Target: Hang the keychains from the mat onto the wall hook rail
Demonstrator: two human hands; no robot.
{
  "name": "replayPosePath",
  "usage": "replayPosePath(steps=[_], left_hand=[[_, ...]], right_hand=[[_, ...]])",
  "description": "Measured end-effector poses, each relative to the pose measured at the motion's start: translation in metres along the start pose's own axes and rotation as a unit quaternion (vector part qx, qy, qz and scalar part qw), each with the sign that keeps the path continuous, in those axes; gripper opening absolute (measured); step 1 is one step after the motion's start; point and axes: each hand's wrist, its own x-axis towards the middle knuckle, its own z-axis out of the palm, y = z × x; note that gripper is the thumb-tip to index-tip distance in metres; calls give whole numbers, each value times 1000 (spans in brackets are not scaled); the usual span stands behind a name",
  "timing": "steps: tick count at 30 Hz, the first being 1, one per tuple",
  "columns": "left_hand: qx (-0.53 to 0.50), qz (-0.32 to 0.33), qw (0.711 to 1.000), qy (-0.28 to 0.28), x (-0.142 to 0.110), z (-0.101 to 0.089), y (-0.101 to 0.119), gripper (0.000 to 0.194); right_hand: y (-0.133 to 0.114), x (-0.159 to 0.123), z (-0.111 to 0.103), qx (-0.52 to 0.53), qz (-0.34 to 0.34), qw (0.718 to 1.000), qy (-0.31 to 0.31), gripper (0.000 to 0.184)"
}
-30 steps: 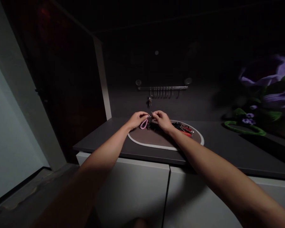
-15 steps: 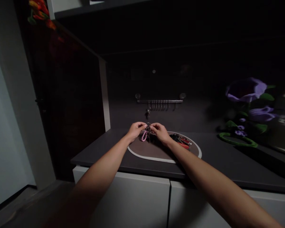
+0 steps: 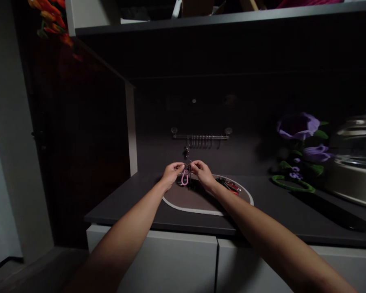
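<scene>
Between my two hands hangs a key ring with a pink loop strap (image 3: pixel 185 178) and dark keys below it. My left hand (image 3: pixel 172 173) pinches it from the left, and my right hand (image 3: pixel 202 171) pinches the ring from the right. Both hands are above an oval brown mat (image 3: pixel 183 201) with a pale rim. On the mat, right of my right hand, lies a pile of keys (image 3: pixel 230 186) with red and dark parts. Behind my hands a small bunch of keys (image 3: pixel 187 151) hangs from a hook on the metal rail (image 3: pixel 201 137).
The rail carries several hooks (image 3: pixel 203 142). Purple artificial flowers (image 3: pixel 299 127) with a green ring base (image 3: pixel 291 185) stand at the right, beside a domed appliance (image 3: pixel 358 158). A shelf (image 3: pixel 201 21) overhangs the dark counter (image 3: pixel 118 203). Orange flowers (image 3: pixel 51 18) hang at the upper left.
The view has tilted up and turned slightly right, showing more of the shelf and the appliance. Both hands still hold the key ring, nearly in the same place over the mat.
</scene>
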Motion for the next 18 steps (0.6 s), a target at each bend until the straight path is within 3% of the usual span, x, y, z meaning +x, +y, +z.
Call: replayPosePath(steps=[9,13,18], left_hand=[[75,-16,990,120,6,-6,-8,10],[123,13,983,136,9,-8,-15,7],[167,17,977,130,10,-10,-19,8]], right_hand=[[-14,40,0,49,34,994,88,17],[-20,62,3,58,45,990,122,8],[-25,81,12,103,68,982,144,18]])
